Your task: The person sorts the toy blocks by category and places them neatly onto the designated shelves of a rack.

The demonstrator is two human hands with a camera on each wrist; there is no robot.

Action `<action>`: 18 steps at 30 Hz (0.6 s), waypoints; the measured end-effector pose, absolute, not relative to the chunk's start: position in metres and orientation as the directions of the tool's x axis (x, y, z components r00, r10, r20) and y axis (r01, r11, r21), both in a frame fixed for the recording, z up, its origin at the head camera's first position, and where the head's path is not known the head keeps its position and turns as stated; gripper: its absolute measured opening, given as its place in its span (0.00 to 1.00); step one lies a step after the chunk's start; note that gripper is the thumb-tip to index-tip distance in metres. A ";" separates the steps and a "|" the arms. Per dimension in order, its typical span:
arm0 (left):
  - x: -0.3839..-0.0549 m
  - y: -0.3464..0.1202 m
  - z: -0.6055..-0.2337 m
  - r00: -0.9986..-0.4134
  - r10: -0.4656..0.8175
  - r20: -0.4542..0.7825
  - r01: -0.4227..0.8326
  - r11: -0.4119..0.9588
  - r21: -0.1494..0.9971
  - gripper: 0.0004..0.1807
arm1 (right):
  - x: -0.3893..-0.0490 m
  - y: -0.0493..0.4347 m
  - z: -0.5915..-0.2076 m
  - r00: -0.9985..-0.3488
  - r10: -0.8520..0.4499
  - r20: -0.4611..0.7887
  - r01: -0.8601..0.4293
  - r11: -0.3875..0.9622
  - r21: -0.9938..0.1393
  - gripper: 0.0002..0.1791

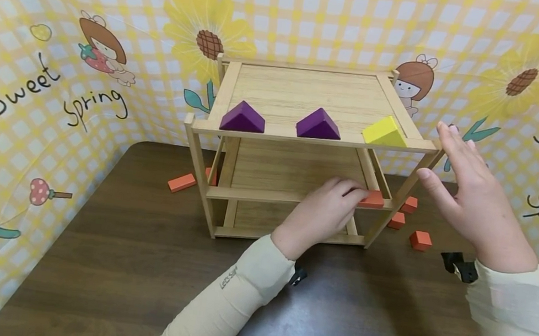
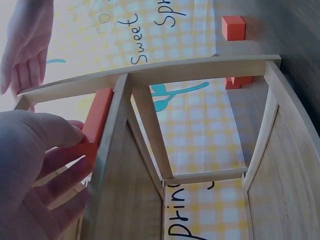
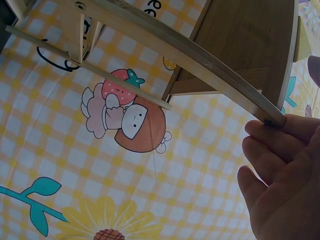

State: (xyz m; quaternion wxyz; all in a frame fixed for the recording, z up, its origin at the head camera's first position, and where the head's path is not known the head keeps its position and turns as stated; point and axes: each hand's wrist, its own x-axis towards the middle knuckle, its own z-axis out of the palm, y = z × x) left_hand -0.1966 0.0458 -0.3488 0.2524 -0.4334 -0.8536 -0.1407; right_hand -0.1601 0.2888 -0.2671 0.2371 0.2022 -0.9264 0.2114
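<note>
Shelf [image 1: 303,91] on table [image 1: 113,266], checked backdrop [image 1: 311,23]

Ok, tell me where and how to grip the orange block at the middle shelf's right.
Pinch the orange block by its left end, coming from the front left, as the left hand does. It lies lengthwise along the front edge of the middle shelf, its right end near the corner post and the top shelf above, so its left end seems easiest.

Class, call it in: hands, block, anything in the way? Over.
Left hand pinching orange block at right end of middle shelf. Right hand at rack, top right corner, no block. Nothing visibly in the way; orange cubes on table, right.
</note>
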 end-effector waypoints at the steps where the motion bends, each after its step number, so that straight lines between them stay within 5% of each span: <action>1: -0.196 0.045 -0.348 -0.499 0.666 0.555 0.811 0.584 0.029 0.15 | -0.160 0.289 -0.267 -0.806 -0.273 0.525 -0.474 0.829 -0.297 0.39; 18: -0.182 0.016 -0.348 -0.472 0.590 0.654 0.825 0.558 0.092 0.11 | -0.159 0.289 -0.267 -0.824 -0.261 0.504 -0.455 0.834 -0.311 0.39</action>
